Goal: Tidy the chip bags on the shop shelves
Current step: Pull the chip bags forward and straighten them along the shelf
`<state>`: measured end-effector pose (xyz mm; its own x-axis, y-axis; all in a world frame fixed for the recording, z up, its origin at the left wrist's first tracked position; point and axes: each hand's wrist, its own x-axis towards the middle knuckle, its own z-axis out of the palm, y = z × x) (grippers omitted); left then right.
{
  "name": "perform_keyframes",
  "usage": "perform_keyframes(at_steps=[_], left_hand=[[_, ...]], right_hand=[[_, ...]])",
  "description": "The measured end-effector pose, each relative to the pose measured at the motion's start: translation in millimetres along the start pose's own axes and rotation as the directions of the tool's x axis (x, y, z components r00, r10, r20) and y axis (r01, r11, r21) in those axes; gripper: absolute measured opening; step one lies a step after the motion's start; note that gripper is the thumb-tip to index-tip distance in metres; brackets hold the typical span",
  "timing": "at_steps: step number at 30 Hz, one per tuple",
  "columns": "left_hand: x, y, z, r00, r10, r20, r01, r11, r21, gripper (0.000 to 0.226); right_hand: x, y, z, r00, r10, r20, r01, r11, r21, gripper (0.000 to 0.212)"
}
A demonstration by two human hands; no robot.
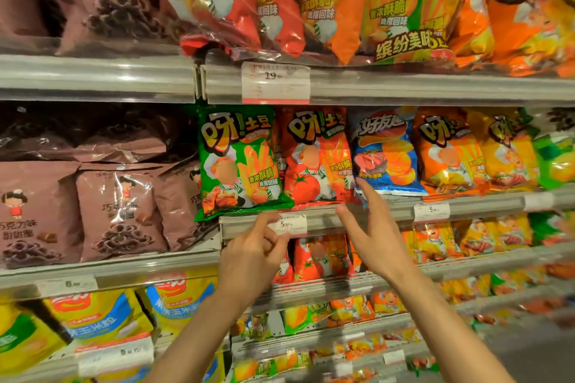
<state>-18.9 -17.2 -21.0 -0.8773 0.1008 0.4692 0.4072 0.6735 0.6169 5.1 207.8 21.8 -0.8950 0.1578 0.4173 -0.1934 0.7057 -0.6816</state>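
Both forearms come up from the bottom of the frame. Left hand (252, 253) is loosely curled with the index finger poking at the price tag (287, 225) on the shelf rail (323, 221), holding nothing. Right hand (371, 235) is spread open and empty, fingertips just under the blue chip bag (384, 151). Green bag (238, 162) and red bag (315, 155) stand upright mid-frame, just left of it.
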Motion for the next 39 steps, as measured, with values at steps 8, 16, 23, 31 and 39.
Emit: perform_keyframes(at_steps=[8,16,23,31,39], left_hand=[[-44,2,25,0.995,0.077,0.060,-0.064,0.978,-0.198,0.050],[-63,48,78,0.999,-0.035,0.019,0.038,0.975,-0.220,0.050],[-53,137,157,0.993,-0.114,0.016,0.114,0.970,-0.214,0.043],[-9,204,208,0.989,0.119,-0.089,-0.122,0.992,-0.037,0.031],[42,194,209,0.930,0.368,0.006,-0.348,0.873,0.342,0.034]], right_hand=[[-91,44,-4,0.982,0.174,0.074,-0.169,0.983,-0.066,0.070],[-110,115,-45,0.955,0.295,0.035,-0.295,0.955,0.006,0.070],[-73,197,-130,0.968,0.246,0.043,-0.246,0.969,0.005,0.066],[-14,261,-196,0.987,0.163,0.002,-0.163,0.985,-0.056,0.064],[35,265,-195,0.981,-0.196,-0.001,0.188,0.943,-0.275,0.039]])
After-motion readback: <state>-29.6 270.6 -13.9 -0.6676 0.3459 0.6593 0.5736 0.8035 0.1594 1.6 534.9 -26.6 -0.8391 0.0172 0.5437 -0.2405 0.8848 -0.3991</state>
